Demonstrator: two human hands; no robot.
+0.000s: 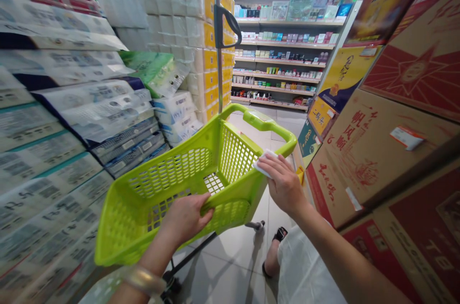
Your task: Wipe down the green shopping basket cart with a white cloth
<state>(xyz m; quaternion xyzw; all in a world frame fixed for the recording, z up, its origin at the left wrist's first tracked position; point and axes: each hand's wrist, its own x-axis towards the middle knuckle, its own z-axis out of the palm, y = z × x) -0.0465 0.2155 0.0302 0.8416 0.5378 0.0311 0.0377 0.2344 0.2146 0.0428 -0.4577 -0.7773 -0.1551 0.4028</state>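
A lime-green plastic shopping cart (122, 189) with perforated sides stands in front of me, its basket holding nothing that I can see. My left hand (189, 218) is closed round the near rim of the basket, thumb on one side and fingers on the other. Under the fingers of my right hand (283, 179) is a folded white cloth or tissue (266, 163), pressed against the rim corner where the cart's handle (266, 119) joins. A grey pole with a dark loop grip (228, 28) rises behind the cart.
Stacked tissue packs (104, 107) line the left side, with bundled paper rolls (172, 31) behind them. Cardboard boxes (373, 146) pile up close on the right. Shelves of small cosmetics boxes (280, 45) stand at the back. A cart wheel (259, 226) rests on the tiled floor (230, 265).
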